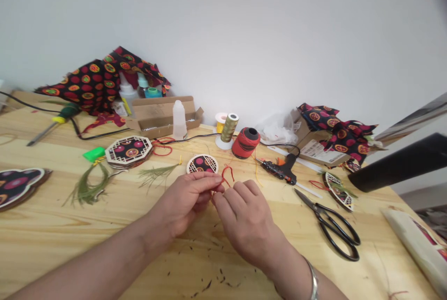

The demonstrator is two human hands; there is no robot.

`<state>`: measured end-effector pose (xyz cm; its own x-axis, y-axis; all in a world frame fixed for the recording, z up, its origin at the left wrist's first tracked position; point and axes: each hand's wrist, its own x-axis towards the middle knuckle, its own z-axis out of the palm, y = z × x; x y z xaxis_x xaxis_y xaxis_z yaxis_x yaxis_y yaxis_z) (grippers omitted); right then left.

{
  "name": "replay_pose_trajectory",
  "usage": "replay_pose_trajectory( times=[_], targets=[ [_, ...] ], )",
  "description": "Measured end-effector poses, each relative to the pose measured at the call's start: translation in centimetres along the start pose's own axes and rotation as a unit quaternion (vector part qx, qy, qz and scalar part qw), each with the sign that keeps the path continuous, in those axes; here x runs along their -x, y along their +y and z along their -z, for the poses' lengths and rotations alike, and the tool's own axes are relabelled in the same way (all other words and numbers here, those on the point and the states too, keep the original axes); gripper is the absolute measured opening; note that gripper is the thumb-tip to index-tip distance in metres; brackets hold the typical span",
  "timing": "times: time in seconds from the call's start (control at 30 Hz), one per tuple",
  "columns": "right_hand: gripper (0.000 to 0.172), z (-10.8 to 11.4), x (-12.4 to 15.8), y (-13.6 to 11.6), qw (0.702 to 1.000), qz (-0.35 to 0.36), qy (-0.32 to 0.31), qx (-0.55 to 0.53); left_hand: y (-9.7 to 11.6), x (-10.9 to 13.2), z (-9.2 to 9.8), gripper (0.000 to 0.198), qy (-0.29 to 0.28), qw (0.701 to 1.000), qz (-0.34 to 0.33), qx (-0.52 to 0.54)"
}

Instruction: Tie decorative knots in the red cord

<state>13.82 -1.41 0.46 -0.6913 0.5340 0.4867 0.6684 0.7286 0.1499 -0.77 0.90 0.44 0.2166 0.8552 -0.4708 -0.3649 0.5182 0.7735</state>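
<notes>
Near the middle of the wooden table, my left hand (188, 197) pinches a thin red cord (228, 169) between thumb and forefinger. My right hand (246, 218) touches it from the right, its fingers curled closed on the lower part of the same cord. A loop of the cord stands up above the fingertips. Just behind my hands lies a round wood-framed ornament (202, 164) with dark patterned fabric, its lower part hidden by my left hand. The spool of red thread (246, 142) stands behind my right hand.
Black scissors (337, 225) and a glue gun (288, 169) lie at the right. An octagonal ornament (129, 152), green tassel (89, 183) and screwdriver (54, 124) are left. A cardboard box (160, 109) and gold spool (229, 127) stand behind. A black cylinder (401, 162) juts in at right.
</notes>
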Motion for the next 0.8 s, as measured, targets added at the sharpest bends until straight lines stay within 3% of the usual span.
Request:
replay_pose_trajectory(
  times=[0.1, 0.2, 0.27, 0.37, 0.47, 0.53, 0.6, 0.73, 0.8],
  targets=[
    [0.015, 0.3, -0.1, 0.1, 0.995, -0.030, 0.018, -0.097, 0.0, 0.0, 0.0, 0.012, 0.011, 1.000, 0.000, -0.002],
    [0.012, 0.3, -0.3, 0.4, 0.951, -0.160, 0.092, -0.248, 0.1, 0.1, -0.1, 0.013, 0.006, 1.000, -0.020, -0.018],
    [0.013, 0.1, -0.4, 0.7, 0.897, -0.271, 0.123, -0.328, 0.1, 0.2, -0.2, 0.012, 0.000, 0.998, -0.038, -0.043],
    [0.013, -0.3, -0.8, 1.2, 0.785, -0.411, 0.090, -0.454, 0.1, 0.4, -0.3, 0.011, -0.008, 0.995, -0.062, -0.084],
    [0.014, -0.5, -1.1, 1.3, 0.670, -0.472, 0.056, -0.570, -0.1, 0.5, -0.3, 0.010, -0.009, 0.990, -0.079, -0.120],
    [0.014, -0.5, -1.3, 1.3, 0.627, -0.476, 0.062, -0.614, -0.2, 0.5, -0.3, 0.009, -0.008, 0.986, -0.086, -0.143],
    [0.015, -0.4, -1.3, 1.2, 0.609, -0.476, 0.067, -0.631, -0.3, 0.5, -0.4, 0.009, -0.008, 0.983, -0.088, -0.161],
    [0.018, -0.4, -1.3, 1.1, 0.606, -0.483, 0.060, -0.629, -0.2, 0.7, -0.6, 0.011, -0.013, 0.981, -0.085, -0.174],
    [0.021, -0.5, -1.2, 1.1, 0.583, -0.483, 0.051, -0.652, -0.1, 0.8, -0.7, 0.013, -0.030, 0.980, -0.090, -0.174]
  ],
)
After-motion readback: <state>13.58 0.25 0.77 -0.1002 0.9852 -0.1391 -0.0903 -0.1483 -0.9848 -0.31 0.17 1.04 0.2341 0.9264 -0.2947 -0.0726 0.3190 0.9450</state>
